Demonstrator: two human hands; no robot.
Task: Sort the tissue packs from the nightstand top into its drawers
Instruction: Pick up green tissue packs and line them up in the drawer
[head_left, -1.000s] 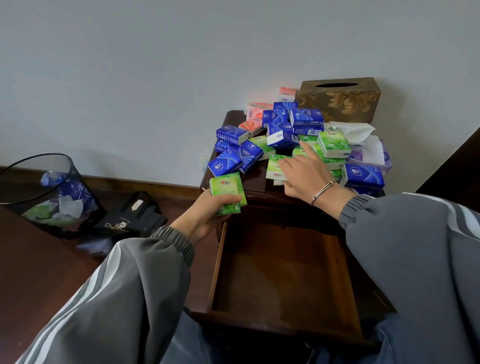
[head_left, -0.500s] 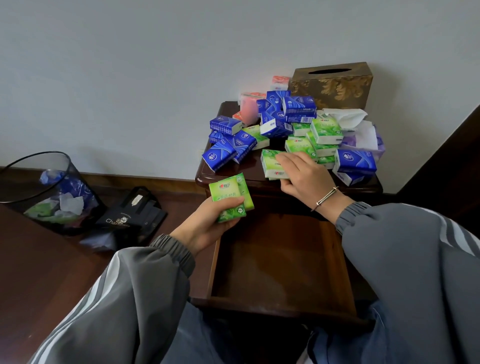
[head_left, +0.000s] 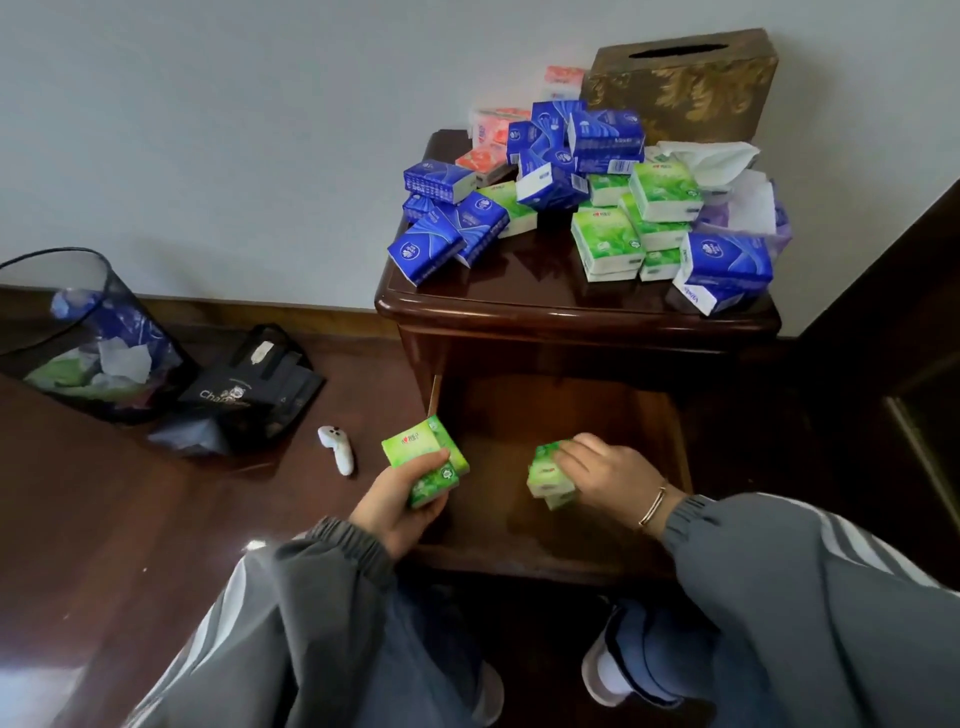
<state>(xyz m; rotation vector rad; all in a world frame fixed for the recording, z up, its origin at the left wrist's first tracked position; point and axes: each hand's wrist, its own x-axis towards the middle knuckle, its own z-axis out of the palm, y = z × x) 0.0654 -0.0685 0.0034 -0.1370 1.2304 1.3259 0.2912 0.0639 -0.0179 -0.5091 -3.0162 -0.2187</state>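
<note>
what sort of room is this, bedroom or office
Most likely a bedroom, perhaps a hotel room: a dark wooden nightstand with its drawer pulled open, an ornate tissue box on top, and a mesh waste bin nearby.

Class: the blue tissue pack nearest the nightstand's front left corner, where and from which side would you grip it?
Probably its near left end, pinched top face to underside, coming from the front left. The blue rectangular wrapped tissue pack points that end at bare dark wooden nightstand top; its right end abuts a second blue pack.
</note>
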